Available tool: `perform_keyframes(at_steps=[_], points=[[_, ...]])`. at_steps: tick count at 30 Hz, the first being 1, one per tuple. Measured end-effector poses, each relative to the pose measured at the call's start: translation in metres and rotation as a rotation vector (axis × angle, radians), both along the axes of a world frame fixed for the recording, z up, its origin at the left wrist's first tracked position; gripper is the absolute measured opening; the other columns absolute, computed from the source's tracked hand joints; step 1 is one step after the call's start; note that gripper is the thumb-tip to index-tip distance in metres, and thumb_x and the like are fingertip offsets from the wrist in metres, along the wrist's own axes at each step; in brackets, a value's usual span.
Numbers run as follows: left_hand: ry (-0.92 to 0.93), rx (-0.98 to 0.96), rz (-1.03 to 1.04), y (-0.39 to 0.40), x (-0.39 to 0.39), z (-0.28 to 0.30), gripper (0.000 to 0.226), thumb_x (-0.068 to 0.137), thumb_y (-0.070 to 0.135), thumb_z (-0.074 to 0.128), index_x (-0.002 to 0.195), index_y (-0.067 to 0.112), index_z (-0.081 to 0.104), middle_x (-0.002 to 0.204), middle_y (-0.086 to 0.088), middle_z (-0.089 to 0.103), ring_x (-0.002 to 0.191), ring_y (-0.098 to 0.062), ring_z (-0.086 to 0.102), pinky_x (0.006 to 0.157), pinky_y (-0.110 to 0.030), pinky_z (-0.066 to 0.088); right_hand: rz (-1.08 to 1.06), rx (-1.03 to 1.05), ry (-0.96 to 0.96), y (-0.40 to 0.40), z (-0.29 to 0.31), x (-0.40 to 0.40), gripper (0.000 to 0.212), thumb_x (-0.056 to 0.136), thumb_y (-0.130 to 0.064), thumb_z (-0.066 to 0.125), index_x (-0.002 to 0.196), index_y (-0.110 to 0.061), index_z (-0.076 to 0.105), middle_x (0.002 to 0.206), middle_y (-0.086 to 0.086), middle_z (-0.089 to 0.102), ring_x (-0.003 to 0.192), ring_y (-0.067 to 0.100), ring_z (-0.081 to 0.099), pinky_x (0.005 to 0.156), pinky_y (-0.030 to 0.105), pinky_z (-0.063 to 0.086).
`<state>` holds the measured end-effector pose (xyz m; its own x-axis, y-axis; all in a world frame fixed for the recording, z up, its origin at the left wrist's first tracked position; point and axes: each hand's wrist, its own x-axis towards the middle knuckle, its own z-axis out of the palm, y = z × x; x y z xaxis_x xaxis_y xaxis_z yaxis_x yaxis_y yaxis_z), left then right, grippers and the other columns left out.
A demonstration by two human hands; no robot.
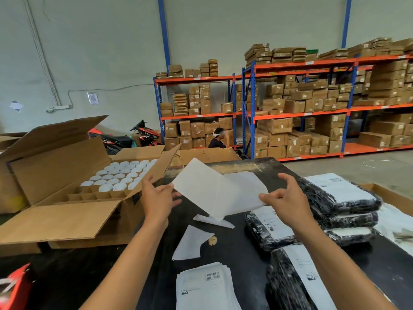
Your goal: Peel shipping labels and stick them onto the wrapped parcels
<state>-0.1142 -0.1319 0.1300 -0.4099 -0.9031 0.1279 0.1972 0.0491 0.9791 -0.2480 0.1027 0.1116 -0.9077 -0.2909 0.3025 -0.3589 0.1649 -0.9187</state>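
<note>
Open carton (67, 175): at nine o'clock from your hands, flaps spread, divider cells holding white round-topped items, too many to count surely.
Left hand (156, 199): your fingers pinch the near-left corner of the label sheet (201, 191), thumb on top, the other fingers loosely curled beneath.
Label sheet: held in the air above the worktop (223, 163) at centre, blank side toward you, parting into two leaves; which leaf is sticker and which is backing I cannot tell.
Handling: expect it feather-light, limp and quick to curl, with one tacky face that will cling to itself. Hold it by corners and edges only, and keep it taut between both hands.
Right hand (288, 201): your thumb and forefinger pinch the right-hand leaf (243, 189) at its near edge, remaining fingers spread and lifted.
Scraps: two white discarded pieces (190, 242) lie on the worktop at six o'clock below the sheet, plus one small crumpled bit.
Label stack (205, 287): one pile of printed labels at six o'clock, near the bottom edge.
Parcels: five black wrapped parcels at three to five o'clock, three piled (339, 198), two single (268, 229); each shows a white label.
Parcel handling: soft, slick wrap, likely to yield as you press.
</note>
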Motion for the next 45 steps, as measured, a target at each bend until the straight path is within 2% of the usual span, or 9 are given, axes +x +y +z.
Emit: perform_keyframes(at_steps=[4, 9, 17, 26, 32, 37, 41, 43, 45], points=[[-0.012, 0.014, 0.044, -0.009, 0.007, -0.006, 0.068, 0.091, 0.001, 0.057, 0.145, 0.027, 0.025, 0.092, -0.007, 0.067, 0.069, -0.017, 0.07, 0.05, -0.026, 0.057, -0.052, 0.027, -0.02, 0.004, -0.003, -0.009, 0.076, 0.078, -0.019, 0.075, 0.141, -0.017, 0.031, 0.073, 0.001, 0.068, 0.095, 0.018, 0.06, 0.1, 0.043, 0.038], [-0.017, 0.023, 0.077, -0.016, 0.015, -0.01, 0.067, 0.092, 0.001, 0.056, 0.145, 0.027, 0.024, 0.094, -0.01, 0.065, 0.076, -0.021, 0.07, 0.057, -0.031, 0.058, -0.141, 0.122, 0.0, 0.013, -0.003, -0.024, 0.072, 0.079, -0.017, 0.074, 0.139, -0.013, 0.033, 0.078, 0.0, 0.067, 0.086, 0.019, 0.06, 0.081, 0.036, 0.044], [-0.056, -0.04, 0.139, -0.028, 0.031, -0.012, 0.063, 0.094, 0.004, 0.054, 0.145, 0.026, 0.025, 0.088, -0.003, 0.067, 0.078, -0.02, 0.07, 0.06, -0.035, 0.058, -0.255, 0.303, 0.07, 0.015, 0.013, -0.037, 0.066, 0.079, -0.017, 0.07, 0.136, -0.014, 0.035, 0.086, 0.0, 0.065, 0.094, 0.026, 0.057, 0.077, 0.039, 0.047], [-0.111, -0.237, 0.138, -0.023, 0.053, -0.008, 0.062, 0.092, 0.005, 0.057, 0.145, 0.021, 0.028, 0.075, 0.007, 0.062, 0.072, -0.018, 0.07, 0.059, -0.033, 0.059, 0.121, 0.509, 0.315, -0.064, 0.02, 0.003, 0.057, 0.085, -0.016, 0.066, 0.133, -0.019, 0.036, 0.098, 0.007, 0.064, 0.09, 0.024, 0.06, 0.079, 0.042, 0.052], [-0.12, -0.261, 0.105, -0.024, 0.069, -0.012, 0.059, 0.092, 0.004, 0.056, 0.143, 0.022, 0.03, 0.084, -0.001, 0.066, 0.071, -0.017, 0.07, 0.058, -0.031, 0.059, 0.207, 0.856, 0.488, -0.127, -0.009, 0.025, 0.048, 0.089, -0.01, 0.056, 0.131, -0.014, 0.034, 0.107, 0.013, 0.062, 0.078, 0.025, 0.054, 0.054, 0.029, 0.038], [-0.141, -0.256, 0.093, -0.024, 0.077, -0.022, 0.059, 0.092, 0.006, 0.057, 0.142, 0.022, 0.031, 0.083, -0.001, 0.068, 0.065, -0.012, 0.069, 0.049, -0.022, 0.055, 0.22, 1.028, 0.527, -0.154, -0.046, 0.035, 0.044, 0.088, -0.009, 0.057, 0.128, -0.008, 0.037, 0.111, 0.017, 0.062, 0.096, 0.033, 0.061, 0.068, 0.035, 0.04], [-0.127, -0.252, 0.049, -0.023, 0.079, -0.026, 0.058, 0.091, 0.006, 0.057, 0.142, 0.021, 0.032, 0.081, 0.0, 0.068, 0.064, -0.008, 0.069, 0.052, -0.024, 0.057, 0.276, 0.954, 0.455, -0.157, -0.063, 0.041, 0.034, 0.093, -0.014, 0.048, 0.126, -0.011, 0.039, 0.111, 0.015, 0.063, 0.097, 0.034, 0.059, 0.07, 0.036, 0.042], [-0.106, -0.218, 0.029, -0.024, 0.075, -0.025, 0.057, 0.091, 0.006, 0.058, 0.141, 0.022, 0.033, 0.08, 0.003, 0.067, 0.065, -0.01, 0.07, 0.054, -0.027, 0.058, 0.333, 0.769, 0.391, -0.154, -0.052, 0.045, 0.037, 0.095, -0.019, 0.048, 0.131, -0.012, 0.038, 0.111, 0.009, 0.065, 0.097, 0.029, 0.06, 0.077, 0.039, 0.05], [-0.069, -0.165, -0.006, -0.024, 0.067, -0.022, 0.055, 0.091, 0.007, 0.058, 0.139, 0.022, 0.034, 0.082, 0.002, 0.065, 0.065, -0.011, 0.07, 0.055, -0.03, 0.059, 0.39, 0.533, 0.339, -0.147, -0.033, 0.052, 0.041, 0.094, -0.026, 0.053, 0.131, -0.015, 0.04, 0.105, -0.002, 0.067, 0.099, 0.018, 0.061, 0.079, 0.029, 0.051]])
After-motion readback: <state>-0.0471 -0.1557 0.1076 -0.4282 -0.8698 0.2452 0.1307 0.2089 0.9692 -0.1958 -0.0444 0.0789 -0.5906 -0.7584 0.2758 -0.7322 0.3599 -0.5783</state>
